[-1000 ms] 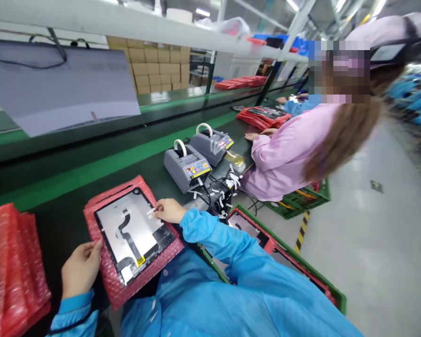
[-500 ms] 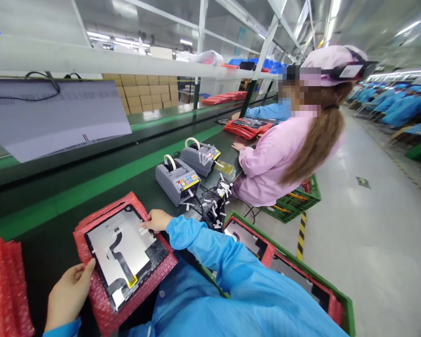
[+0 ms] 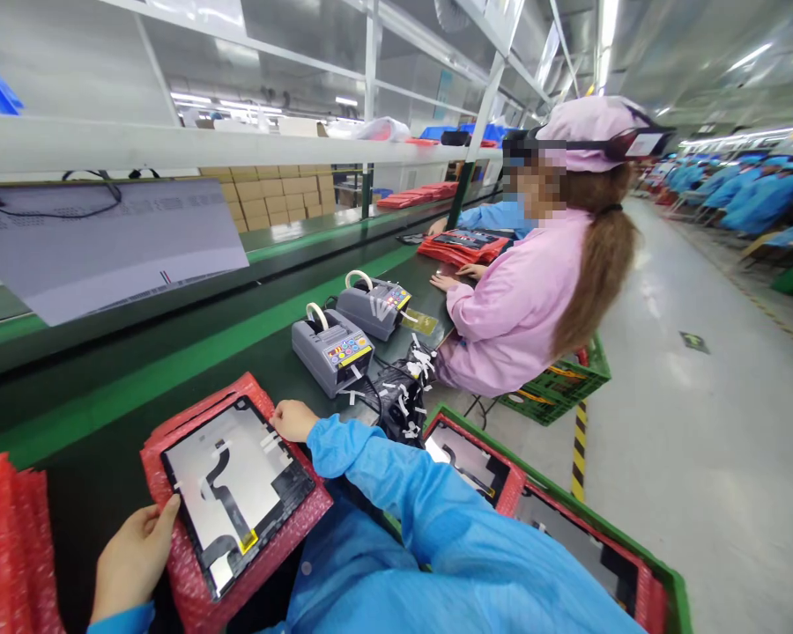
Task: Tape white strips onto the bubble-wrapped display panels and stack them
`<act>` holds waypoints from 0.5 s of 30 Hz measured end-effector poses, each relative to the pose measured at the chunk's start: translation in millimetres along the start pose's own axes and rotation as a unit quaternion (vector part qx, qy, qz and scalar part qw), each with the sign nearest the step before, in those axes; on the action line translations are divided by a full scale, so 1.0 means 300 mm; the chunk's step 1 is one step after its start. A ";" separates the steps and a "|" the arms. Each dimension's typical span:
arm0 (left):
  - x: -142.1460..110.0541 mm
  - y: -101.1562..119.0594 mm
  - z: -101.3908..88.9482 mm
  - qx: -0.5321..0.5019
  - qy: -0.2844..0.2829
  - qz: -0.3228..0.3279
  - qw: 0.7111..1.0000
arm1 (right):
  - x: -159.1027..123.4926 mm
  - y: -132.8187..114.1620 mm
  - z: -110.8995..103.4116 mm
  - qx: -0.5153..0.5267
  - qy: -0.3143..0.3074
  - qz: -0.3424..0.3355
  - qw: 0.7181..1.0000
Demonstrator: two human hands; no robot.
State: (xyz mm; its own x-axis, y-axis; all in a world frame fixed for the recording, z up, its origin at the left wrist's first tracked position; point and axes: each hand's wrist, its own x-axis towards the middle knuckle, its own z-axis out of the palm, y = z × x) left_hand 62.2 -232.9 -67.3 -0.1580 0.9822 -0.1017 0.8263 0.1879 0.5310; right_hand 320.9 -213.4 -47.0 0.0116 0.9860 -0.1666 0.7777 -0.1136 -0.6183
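Our left hand (image 3: 136, 559) is closed around the lower left edge of the panel (image 3: 234, 493), thumb on the rim, and our right hand (image 3: 294, 421) lies loosely curled just past its upper edge, gripping nothing we can see. The panel sits silver back up, with a black ribbon cable and a yellow label (image 3: 249, 541) too small to read, on a red bubble bag (image 3: 238, 392) on the dark bench (image 3: 106, 467). White tape tabs cling near its top corner.

Beyond stand two grey tape dispensers (image 3: 323, 352), their colored keypads illegible at this distance, beside a tangle of tape scraps (image 3: 403, 401). Printed rows on a hanging sheet (image 3: 106, 251) blur too.

A red bag stack (image 3: 6, 555) lies at our left, and a green crate (image 3: 568, 528) of bagged panels sits on the floor (image 3: 700, 440) at our right. A co-worker (image 3: 508, 330) in a pink smock and cap works along the bench, under a white shelf (image 3: 106, 145). Cartons (image 3: 270, 198) rise behind it, and blue-clad workers (image 3: 746, 198) line the far aisle.
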 end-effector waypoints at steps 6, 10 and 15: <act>-0.094 0.067 -0.020 -0.050 0.056 -0.018 0.997 | -0.069 -0.014 0.026 -0.017 0.055 -0.035 0.998; -0.125 0.111 -0.017 -0.055 0.077 -0.021 0.995 | -0.081 -0.012 0.035 0.017 0.115 -0.022 0.993; -0.117 0.120 0.004 -0.106 0.078 -0.022 0.991 | -0.064 -0.014 0.037 0.142 0.169 -0.011 0.975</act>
State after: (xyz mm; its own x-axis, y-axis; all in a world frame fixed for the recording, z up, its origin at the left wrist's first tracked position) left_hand 98.3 -260.6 -45.7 -0.2877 0.9577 -0.0062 0.6866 0.2107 0.6959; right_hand 310.5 -233.2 -49.8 0.2400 0.9674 0.0815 0.5754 -0.0741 -0.8145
